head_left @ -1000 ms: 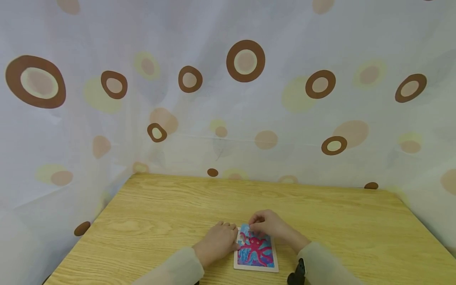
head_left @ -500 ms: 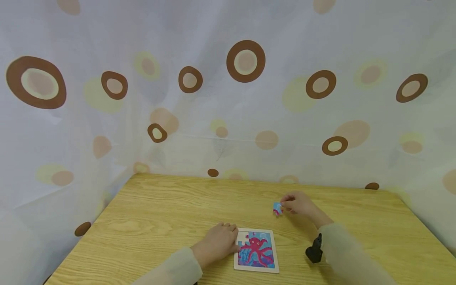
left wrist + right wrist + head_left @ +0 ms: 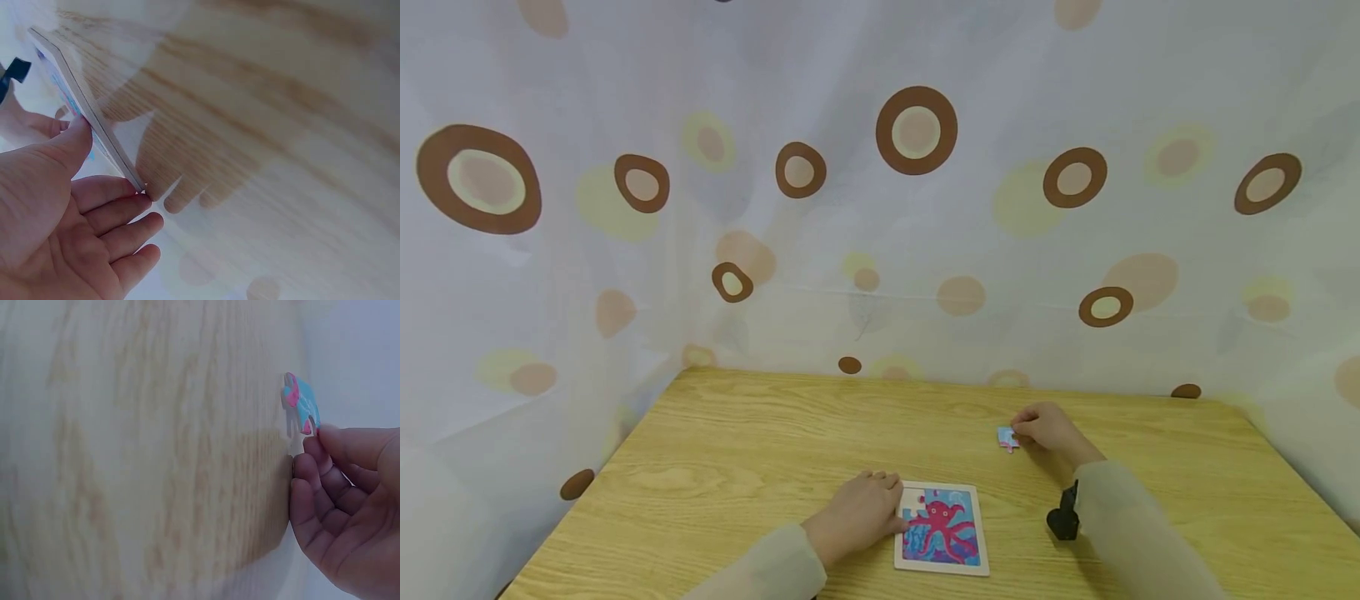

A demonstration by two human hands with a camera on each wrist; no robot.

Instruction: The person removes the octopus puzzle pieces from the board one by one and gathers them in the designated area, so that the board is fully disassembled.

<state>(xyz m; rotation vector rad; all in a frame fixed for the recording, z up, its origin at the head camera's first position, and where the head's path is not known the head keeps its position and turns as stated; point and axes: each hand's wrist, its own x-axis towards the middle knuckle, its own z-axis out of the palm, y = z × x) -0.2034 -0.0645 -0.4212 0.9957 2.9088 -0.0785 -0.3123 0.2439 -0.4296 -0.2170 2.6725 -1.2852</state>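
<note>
Mostly filled tray (image 3: 943,571): octopus pieces (image 3: 942,535) inside, upper-left corner (image 3: 912,498) bare.

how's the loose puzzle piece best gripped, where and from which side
Probably pinch the piece by its right edge, top and underside, coming from the right: it's thin and flat, and the right hand holds it there.

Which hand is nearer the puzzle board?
Left. The left hand touches the left side of the puzzle board; the right hand is apart, beyond its far right corner, pinching a piece.
</note>
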